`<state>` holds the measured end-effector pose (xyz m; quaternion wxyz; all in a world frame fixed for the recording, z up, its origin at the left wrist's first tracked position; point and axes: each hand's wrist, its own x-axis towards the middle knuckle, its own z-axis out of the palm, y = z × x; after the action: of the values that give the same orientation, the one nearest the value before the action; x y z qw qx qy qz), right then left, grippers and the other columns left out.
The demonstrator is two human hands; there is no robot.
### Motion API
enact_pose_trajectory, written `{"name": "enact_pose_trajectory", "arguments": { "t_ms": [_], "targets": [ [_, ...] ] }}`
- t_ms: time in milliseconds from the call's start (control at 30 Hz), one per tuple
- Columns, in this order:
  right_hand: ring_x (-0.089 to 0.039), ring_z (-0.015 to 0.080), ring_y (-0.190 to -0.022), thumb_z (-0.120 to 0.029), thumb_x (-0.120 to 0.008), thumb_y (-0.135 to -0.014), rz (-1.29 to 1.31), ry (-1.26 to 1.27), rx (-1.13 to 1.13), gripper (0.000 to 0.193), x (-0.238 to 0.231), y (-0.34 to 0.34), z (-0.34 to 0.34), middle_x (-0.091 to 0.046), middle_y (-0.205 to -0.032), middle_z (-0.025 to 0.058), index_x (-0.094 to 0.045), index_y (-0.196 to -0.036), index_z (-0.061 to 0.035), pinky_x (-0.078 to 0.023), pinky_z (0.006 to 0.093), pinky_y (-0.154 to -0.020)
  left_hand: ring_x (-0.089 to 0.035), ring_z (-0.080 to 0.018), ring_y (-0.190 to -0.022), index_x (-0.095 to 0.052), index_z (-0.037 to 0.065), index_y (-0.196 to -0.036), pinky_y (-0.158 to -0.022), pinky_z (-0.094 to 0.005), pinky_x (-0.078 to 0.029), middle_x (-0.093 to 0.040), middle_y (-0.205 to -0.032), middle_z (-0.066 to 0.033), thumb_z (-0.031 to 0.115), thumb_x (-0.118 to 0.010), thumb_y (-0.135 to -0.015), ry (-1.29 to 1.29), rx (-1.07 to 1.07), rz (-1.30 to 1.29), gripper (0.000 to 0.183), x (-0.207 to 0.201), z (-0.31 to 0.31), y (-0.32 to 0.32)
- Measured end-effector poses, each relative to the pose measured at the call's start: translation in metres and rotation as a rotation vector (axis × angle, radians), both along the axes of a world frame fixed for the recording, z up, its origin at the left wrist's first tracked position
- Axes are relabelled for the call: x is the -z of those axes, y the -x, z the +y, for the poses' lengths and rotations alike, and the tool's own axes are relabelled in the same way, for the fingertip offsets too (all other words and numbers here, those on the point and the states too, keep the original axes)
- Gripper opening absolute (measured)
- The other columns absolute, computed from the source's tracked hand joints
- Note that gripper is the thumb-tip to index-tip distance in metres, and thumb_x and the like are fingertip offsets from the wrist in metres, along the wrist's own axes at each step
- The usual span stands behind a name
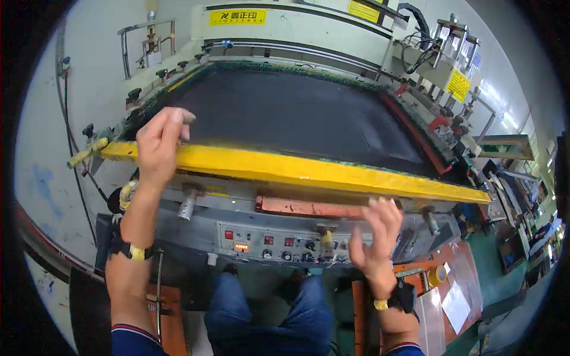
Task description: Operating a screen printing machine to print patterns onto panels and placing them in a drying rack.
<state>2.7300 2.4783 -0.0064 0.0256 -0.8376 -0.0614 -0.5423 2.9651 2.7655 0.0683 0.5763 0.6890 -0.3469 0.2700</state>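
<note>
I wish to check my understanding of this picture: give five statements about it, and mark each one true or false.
1. In the picture, the left hand overlaps the left part of the yellow bar. True.
2. The right hand holds the tape roll. False: it lies further right, apart from the hand.
3. The control panel appears below the yellow bar. True.
4. The trousers are red. False: they are blue.
5. A lit display sits on the control panel. True.

Yel. bar smooth, semi-gloss; blk screen mostly matt; jeans cloth.
</note>
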Motion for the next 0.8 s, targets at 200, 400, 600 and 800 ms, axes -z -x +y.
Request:
{"name": "enact_pose_trajectory", "arguments": {
  "t_ms": [200, 400, 600, 800],
  "targets": [
    [-0.06, 0.0304, -0.084, 0.0, -0.061, -0.067, 0.339, -0.081, -0.062, 0.028, 0.041, 0.031, -0.038, -0.061, -0.091, 0.0142, -0.061, -0.095, -0.0016, -0.049, 0.0369, -0.075, -0.054, -0.0286, -0.058, -0.063, 0.005, -0.079, -0.057, -0.0388, -0.046, -0.058, -0.069, -0.0124, 0.021, -0.057, -0.084, -0.646, 0.534, -0.455, 0.017, 0.067, 0.005, 0.049],
    [-0.06, 0.0144, -0.084, -0.014, -0.06, -0.087, 0.44, -1.075, -0.086, 0.03, 0.076, -0.005, -0.166, -0.065, -0.095, 0.0085, -0.06, -0.11, 0.0049, -0.047, 0.0278, -0.075, -0.059, -0.0137, -0.071, -0.063, 0.003, -0.09, -0.065, -0.03, -0.049, -0.062, -0.078, -0.0049, 0.02, -0.059, -0.086, -0.645, 0.072, 0.65, 0.018, 0.145, -0.014, -0.164],
    [-0.055, 0.0141, -0.07, -0.021, -0.062, -0.084, 0.637, -1.121, 0.056, 0.029, 0.048, -0.094, -0.203, -0.063, -0.079, 0.0063, -0.065, -0.099, 0.0041, -0.045, 0.0288, -0.064, -0.062, -0.0234, -0.085, -0.054, 0.004, -0.098, -0.076, -0.0347, -0.054, -0.06, -0.091, -0.0108, 0.01, -0.06, -0.086, -0.191, 0.37, 0.943, 0.015, 0.165, -0.051, -0.268],
    [-0.045, 0.0111, -0.055, -0.025, -0.063, -0.082, 0.777, -1.297, 0.131, 0.021, 0.045, -0.148, -0.226, -0.049, -0.063, -0.0004, -0.056, -0.07, -0.0097, -0.037, 0.0283, -0.05, -0.062, -0.0285, -0.087, -0.054, -0.002, -0.092, -0.078, -0.0322, -0.054, -0.062, -0.089, -0.0164, 0.011, -0.054, -0.088, -0.301, 0.631, 1.02, 0.014, 0.133, -0.089, -0.271]
  ]
}}
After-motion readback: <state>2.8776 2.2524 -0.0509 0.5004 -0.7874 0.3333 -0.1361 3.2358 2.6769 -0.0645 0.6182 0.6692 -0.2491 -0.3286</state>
